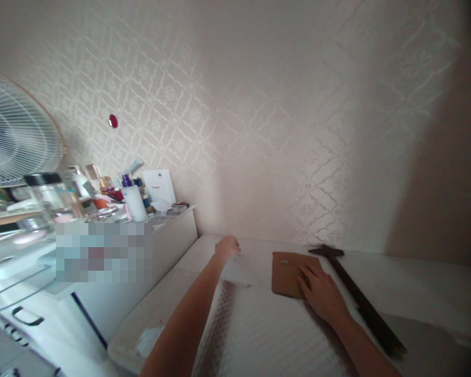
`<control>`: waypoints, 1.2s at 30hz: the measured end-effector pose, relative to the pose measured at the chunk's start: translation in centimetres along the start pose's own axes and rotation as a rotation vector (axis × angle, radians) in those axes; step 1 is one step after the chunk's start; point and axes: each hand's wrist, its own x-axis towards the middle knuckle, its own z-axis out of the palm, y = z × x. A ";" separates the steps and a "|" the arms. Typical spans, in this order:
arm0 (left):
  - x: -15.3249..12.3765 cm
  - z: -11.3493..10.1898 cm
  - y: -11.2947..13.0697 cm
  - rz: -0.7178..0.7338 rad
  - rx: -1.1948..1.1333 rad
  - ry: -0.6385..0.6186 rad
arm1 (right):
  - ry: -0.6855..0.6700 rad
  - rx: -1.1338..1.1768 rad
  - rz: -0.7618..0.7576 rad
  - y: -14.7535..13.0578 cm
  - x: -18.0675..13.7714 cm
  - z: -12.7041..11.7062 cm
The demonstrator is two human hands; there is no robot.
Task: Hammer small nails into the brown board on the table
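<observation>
My left hand (228,246) is closed near the wall at the far side of the white surface. A small glint shows below its fingers, too small to name. Beneath it lies a pale, thin sheet (237,274). On a brown piece of cardboard (284,283) rests my right hand (321,288), its fingers stretched over the right part. Small shiny metal bits (288,262) lie in a row near the cardboard's far edge. To the right, a dark hammer (353,288) lies with its head toward the wall.
Bubble wrap (255,330) covers the surface between my arms. A white cabinet (176,230) at left carries bottles, a jar (47,196) and a white box (159,186). A fan (15,131) stands beyond. Patterned wall (259,131) closes off the back, bearing a small red disc (113,121).
</observation>
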 end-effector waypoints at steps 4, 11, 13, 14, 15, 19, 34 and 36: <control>-0.1 0.5 0.2 -0.027 0.028 -0.032 | -0.003 0.002 0.009 -0.1 0.0 -0.1; -0.7 1.1 1.5 -0.034 0.051 -0.008 | -0.021 -0.005 0.017 -0.4 0.1 -0.5; -1.0 1.0 2.3 -0.021 0.042 0.020 | -0.028 0.000 0.023 -0.5 0.1 -0.8; -1.2 0.9 2.8 -0.009 0.034 0.038 | -0.033 0.005 0.025 -0.6 0.1 -0.9; -1.5 0.9 3.5 0.006 0.027 0.055 | -0.039 0.011 0.027 -0.7 0.1 -1.0; -4.0 1.7 7.2 0.135 -0.149 0.099 | -0.059 0.042 0.027 -0.9 0.2 -1.5; -7.6 6.0 9.7 0.309 -0.591 0.273 | -0.208 0.158 -0.180 -3.2 -1.1 -5.6; -7.4 6.0 9.5 0.317 -0.548 0.231 | -0.212 0.172 -0.171 -3.2 -1.1 -5.7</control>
